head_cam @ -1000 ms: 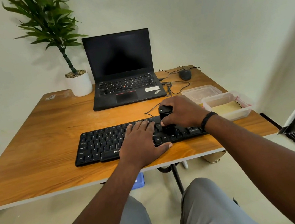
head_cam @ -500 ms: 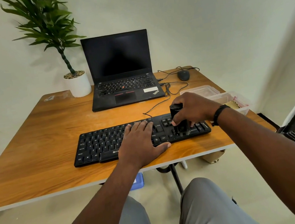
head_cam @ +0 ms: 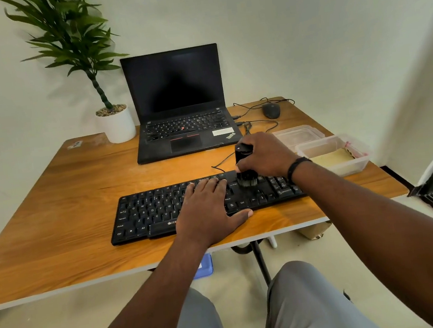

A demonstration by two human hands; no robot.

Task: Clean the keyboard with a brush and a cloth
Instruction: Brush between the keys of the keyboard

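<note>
Green leaves rise from a white plant pot (head_cam: pixel 117 125) set at the far left of the wooden counter (head_cam: pixel 52 211), and just right of it an open black laptop (head_cam: pixel 180 113) with a dark screen is placed. Nearer the front edge, a black keyboard (head_cam: pixel 147 213) is laid lengthwise on the counter. The left hand (head_cam: pixel 208 214) is rested flat on the middle of the keyboard, its fingers straight and held close together over the keys, with the thumb spread out along the front edge. Just to its right, a black brush (head_cam: pixel 244 166) is held upright by the right hand (head_cam: pixel 266 155), whose fingers are curled round the handle from above; the bristles are pressed onto the keys of the right half of the keyboard. Behind that hand a dark mouse (head_cam: pixel 271 110) with its cable is seen. At the right edge, two clear plastic containers (head_cam: pixel 331 155) are set side by side, and a pale cloth (head_cam: pixel 333 158) is laid in the nearer one.
</note>
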